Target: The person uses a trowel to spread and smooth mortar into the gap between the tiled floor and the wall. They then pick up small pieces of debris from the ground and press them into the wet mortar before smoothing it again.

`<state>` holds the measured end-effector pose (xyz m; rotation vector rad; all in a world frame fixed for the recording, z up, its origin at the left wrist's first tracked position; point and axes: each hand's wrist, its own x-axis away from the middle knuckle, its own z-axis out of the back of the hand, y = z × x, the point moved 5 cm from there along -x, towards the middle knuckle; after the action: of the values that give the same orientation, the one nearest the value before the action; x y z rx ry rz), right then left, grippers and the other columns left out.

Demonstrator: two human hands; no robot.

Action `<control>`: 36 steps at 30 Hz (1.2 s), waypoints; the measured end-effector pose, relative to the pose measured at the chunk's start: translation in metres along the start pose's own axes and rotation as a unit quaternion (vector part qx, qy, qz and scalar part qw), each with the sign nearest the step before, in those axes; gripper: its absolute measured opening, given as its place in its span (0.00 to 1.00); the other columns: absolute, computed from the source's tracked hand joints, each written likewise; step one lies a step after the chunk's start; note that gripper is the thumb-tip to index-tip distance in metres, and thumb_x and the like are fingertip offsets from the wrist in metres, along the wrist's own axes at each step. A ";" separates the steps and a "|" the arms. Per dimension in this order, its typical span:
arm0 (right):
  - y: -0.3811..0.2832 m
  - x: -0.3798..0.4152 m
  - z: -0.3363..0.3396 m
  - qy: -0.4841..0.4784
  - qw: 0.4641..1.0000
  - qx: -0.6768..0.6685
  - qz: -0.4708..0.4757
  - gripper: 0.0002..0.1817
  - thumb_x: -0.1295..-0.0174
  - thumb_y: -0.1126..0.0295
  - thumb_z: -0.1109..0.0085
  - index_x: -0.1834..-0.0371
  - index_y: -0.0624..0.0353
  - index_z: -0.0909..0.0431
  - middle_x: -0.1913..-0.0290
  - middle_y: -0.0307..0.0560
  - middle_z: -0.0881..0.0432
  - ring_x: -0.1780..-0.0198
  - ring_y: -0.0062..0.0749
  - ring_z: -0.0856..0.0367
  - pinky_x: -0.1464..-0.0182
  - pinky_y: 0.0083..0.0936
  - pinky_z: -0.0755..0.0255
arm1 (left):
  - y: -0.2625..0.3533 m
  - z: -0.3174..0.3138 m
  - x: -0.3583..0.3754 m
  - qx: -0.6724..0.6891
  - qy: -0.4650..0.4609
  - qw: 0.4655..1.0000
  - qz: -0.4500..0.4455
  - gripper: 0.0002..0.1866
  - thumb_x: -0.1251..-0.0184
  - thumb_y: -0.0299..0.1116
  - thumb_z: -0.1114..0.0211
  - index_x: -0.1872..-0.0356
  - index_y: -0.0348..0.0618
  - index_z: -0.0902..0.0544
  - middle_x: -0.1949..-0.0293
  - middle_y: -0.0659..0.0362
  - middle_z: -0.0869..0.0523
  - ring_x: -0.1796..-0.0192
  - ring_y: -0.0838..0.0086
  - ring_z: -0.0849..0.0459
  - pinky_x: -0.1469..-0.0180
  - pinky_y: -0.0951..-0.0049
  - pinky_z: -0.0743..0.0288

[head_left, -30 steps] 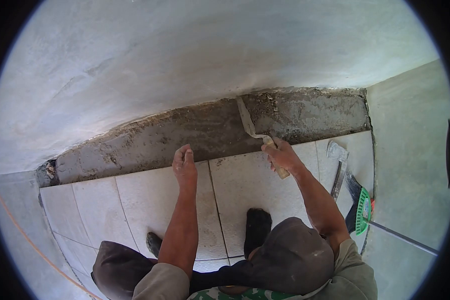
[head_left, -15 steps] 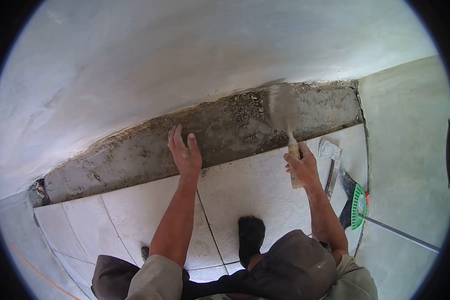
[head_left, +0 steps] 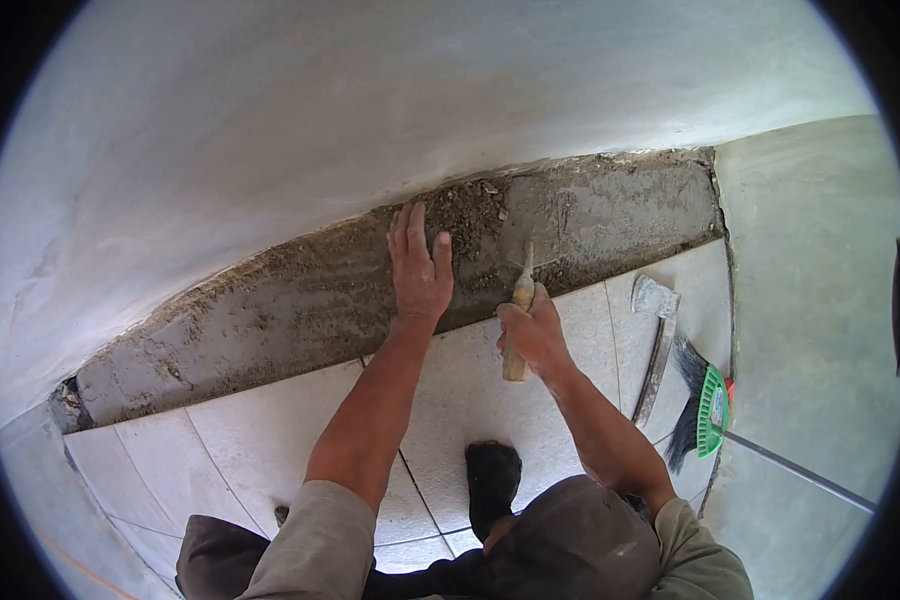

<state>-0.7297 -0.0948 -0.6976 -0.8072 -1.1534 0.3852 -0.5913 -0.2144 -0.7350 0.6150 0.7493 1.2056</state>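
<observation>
My right hand [head_left: 538, 332] is wrapped round the wooden handle of a trowel [head_left: 522, 300]. Its grey blade lies low over the mortar strip [head_left: 630, 200] and blends with the wet grey surface. To the left, my left hand [head_left: 422, 268] is held palm down above the same strip, thumb apart from the fingers and nothing in it. Its fingertips are next to a rough patch of loose crumbs and small stones [head_left: 467, 222] along the wall.
Pale tiles [head_left: 270, 410] border the strip on my side, with my dark-covered foot [head_left: 493, 485] on them. A hatchet-like tool [head_left: 657, 330] lies at the right. Beside it is a green-headed broom [head_left: 712, 410]. Plastered walls [head_left: 370, 90] enclose the strip.
The trowel has moved left and nearer to me, away from the right part of the strip. My left hand has shifted right and farther forward, toward the crumbs.
</observation>
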 end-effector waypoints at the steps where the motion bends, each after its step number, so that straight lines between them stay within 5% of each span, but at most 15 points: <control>1: 0.000 0.000 -0.001 0.001 1.000 0.000 -0.001 0.13 0.43 0.73 0.45 0.58 0.62 0.36 0.75 0.42 0.29 0.81 0.26 0.27 0.80 0.25 0.29 | 0.004 -0.003 -0.003 0.031 0.000 1.000 -0.006 0.29 0.26 0.51 0.58 0.33 0.41 0.40 0.34 0.43 0.40 0.30 0.47 0.44 0.30 0.49 0.49; 16: -0.001 0.005 -0.007 -0.019 0.999 -0.024 -0.034 0.15 0.44 0.72 0.45 0.55 0.62 0.34 0.74 0.42 0.29 0.82 0.27 0.27 0.80 0.24 0.28 | 0.009 -0.015 -0.010 0.093 0.011 0.996 0.010 0.31 0.27 0.53 0.55 0.33 0.40 0.38 0.34 0.43 0.39 0.31 0.49 0.42 0.31 0.54 0.44; 18: 0.003 0.016 -0.020 -0.071 0.994 0.070 -0.051 0.17 0.45 0.69 0.45 0.55 0.65 0.35 0.68 0.54 0.22 0.73 0.39 0.19 0.71 0.33 0.23 | 0.010 -0.015 -0.010 0.088 0.009 0.996 0.009 0.32 0.27 0.54 0.55 0.33 0.40 0.39 0.34 0.43 0.39 0.31 0.49 0.42 0.31 0.54 0.44; 19: 0.009 0.015 -0.023 -0.070 0.994 0.070 -0.052 0.17 0.45 0.69 0.45 0.55 0.65 0.35 0.68 0.54 0.22 0.73 0.39 0.19 0.71 0.33 0.23 | 0.011 -0.014 -0.010 0.082 0.008 0.997 0.009 0.32 0.27 0.54 0.56 0.33 0.40 0.39 0.34 0.43 0.39 0.31 0.49 0.41 0.31 0.54 0.44; 21: 0.011 0.013 -0.034 -0.100 0.964 0.243 0.027 0.20 0.45 0.67 0.46 0.53 0.67 0.36 0.63 0.67 0.20 0.62 0.59 0.18 0.59 0.45 0.24 | 0.012 -0.012 -0.009 0.087 0.001 0.996 0.006 0.32 0.27 0.54 0.56 0.33 0.40 0.39 0.34 0.43 0.39 0.31 0.50 0.41 0.31 0.55 0.44; 24: -0.005 0.026 -0.027 -0.072 0.948 0.308 0.048 0.21 0.45 0.65 0.46 0.52 0.66 0.36 0.61 0.74 0.22 0.55 0.68 0.23 0.51 0.50 0.30 | 0.009 -0.005 -0.011 0.095 -0.018 0.995 0.003 0.32 0.27 0.55 0.57 0.33 0.40 0.39 0.33 0.44 0.39 0.31 0.51 0.41 0.31 0.56 0.44; 29: -0.001 0.014 -0.005 0.029 0.981 0.191 0.000 0.21 0.46 0.66 0.44 0.53 0.66 0.36 0.64 0.69 0.21 0.60 0.63 0.20 0.54 0.45 0.26 | 0.007 0.000 -0.012 0.128 -0.027 0.991 0.014 0.31 0.26 0.54 0.57 0.34 0.39 0.37 0.34 0.44 0.37 0.31 0.53 0.39 0.31 0.58 0.44; 31: -0.003 0.008 -0.013 0.004 0.998 0.057 -0.020 0.16 0.45 0.70 0.44 0.56 0.65 0.34 0.70 0.50 0.23 0.77 0.27 0.21 0.76 0.26 0.26 | 0.005 0.001 -0.012 0.144 -0.008 0.989 0.033 0.30 0.26 0.52 0.57 0.35 0.38 0.36 0.35 0.44 0.35 0.32 0.53 0.37 0.31 0.58 0.43; 35: 0.010 0.015 -0.040 -0.026 0.996 0.086 -0.009 0.17 0.45 0.70 0.44 0.55 0.66 0.34 0.68 0.51 0.22 0.76 0.28 0.21 0.76 0.25 0.25 | -0.003 0.007 -0.012 0.131 0.021 0.991 0.010 0.29 0.26 0.51 0.56 0.35 0.39 0.35 0.36 0.44 0.34 0.33 0.53 0.36 0.32 0.59 0.42; 36: 0.014 0.017 -0.046 -0.053 0.984 0.168 0.025 0.17 0.45 0.69 0.45 0.56 0.67 0.35 0.68 0.56 0.21 0.73 0.36 0.18 0.73 0.31 0.24 | -0.005 0.010 -0.011 0.127 0.015 0.991 0.022 0.28 0.26 0.50 0.56 0.35 0.39 0.35 0.36 0.45 0.33 0.33 0.53 0.35 0.32 0.59 0.42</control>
<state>-0.6791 -0.0916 -0.7049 -0.5250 -1.1290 0.6521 -0.5826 -0.2269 -0.7309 0.8283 0.9283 1.1699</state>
